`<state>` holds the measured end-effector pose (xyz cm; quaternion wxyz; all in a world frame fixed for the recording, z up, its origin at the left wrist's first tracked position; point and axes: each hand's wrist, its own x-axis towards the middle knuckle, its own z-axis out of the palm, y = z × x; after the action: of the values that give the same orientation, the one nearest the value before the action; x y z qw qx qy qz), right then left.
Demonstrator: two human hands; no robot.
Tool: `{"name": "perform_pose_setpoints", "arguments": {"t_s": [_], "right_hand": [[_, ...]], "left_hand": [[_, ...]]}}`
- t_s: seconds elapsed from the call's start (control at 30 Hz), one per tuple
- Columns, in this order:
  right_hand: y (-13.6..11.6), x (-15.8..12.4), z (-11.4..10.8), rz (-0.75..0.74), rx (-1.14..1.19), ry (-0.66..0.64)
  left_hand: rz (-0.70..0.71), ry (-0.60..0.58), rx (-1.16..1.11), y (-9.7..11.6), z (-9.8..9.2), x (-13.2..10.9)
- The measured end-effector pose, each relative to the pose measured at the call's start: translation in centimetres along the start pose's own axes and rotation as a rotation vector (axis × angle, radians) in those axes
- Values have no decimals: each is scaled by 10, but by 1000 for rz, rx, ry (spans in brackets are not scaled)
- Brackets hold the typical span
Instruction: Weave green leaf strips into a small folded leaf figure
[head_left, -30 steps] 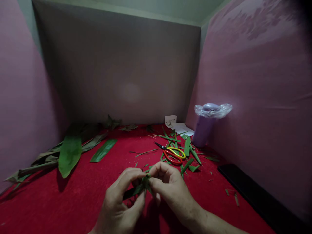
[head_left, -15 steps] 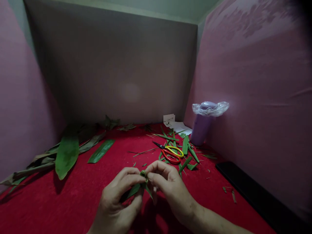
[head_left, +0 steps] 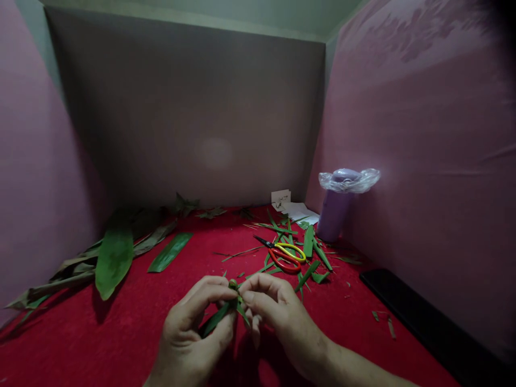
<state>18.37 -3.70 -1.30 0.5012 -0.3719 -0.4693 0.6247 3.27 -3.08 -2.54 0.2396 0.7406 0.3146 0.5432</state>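
Note:
Between my two hands, low in the middle of the head view, is a small folded piece of green leaf (head_left: 217,318) with a rounded, curled knob at its top. My left hand (head_left: 197,322) is closed on it, with fingers and thumb pinching it from the left. The fingertips of my right hand (head_left: 278,312) pinch the same leaf piece near the knob from the right. Fingers cover part of the folds. Beyond the hands lie scissors (head_left: 280,252) with one red and one yellow handle, among cut green leaf strips (head_left: 308,242).
A red cloth (head_left: 133,338) covers the table. Large leaves (head_left: 115,260) and a shorter leaf piece (head_left: 170,252) lie at left. At right stand a purple bottle (head_left: 334,215) with clear plastic around its top, white paper (head_left: 300,213) and a long black object (head_left: 403,301). Walls enclose three sides.
The leaf piece has tilted slightly in my fingers, so its knob sits a little higher and more of the lower blade shows. The whole view has shifted slightly.

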Motion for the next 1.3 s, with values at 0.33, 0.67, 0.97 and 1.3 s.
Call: {"name": "perform_pose_setpoints", "arguments": {"t_s": [0.33, 0.67, 0.97, 1.3], "right_hand": [[0, 2, -3, -14, -99, 11], [1, 4, -5, -25, -90, 23], [6, 5, -2, -101, -61, 37], [-12, 21, -33, -322, -540, 297]], "left_hand": [[66, -27, 171, -1, -1, -1], [65, -58, 188, -1, 0, -1], [139, -110, 252, 3, 0, 1], [-71, -9, 92, -1, 0, 5]]}}
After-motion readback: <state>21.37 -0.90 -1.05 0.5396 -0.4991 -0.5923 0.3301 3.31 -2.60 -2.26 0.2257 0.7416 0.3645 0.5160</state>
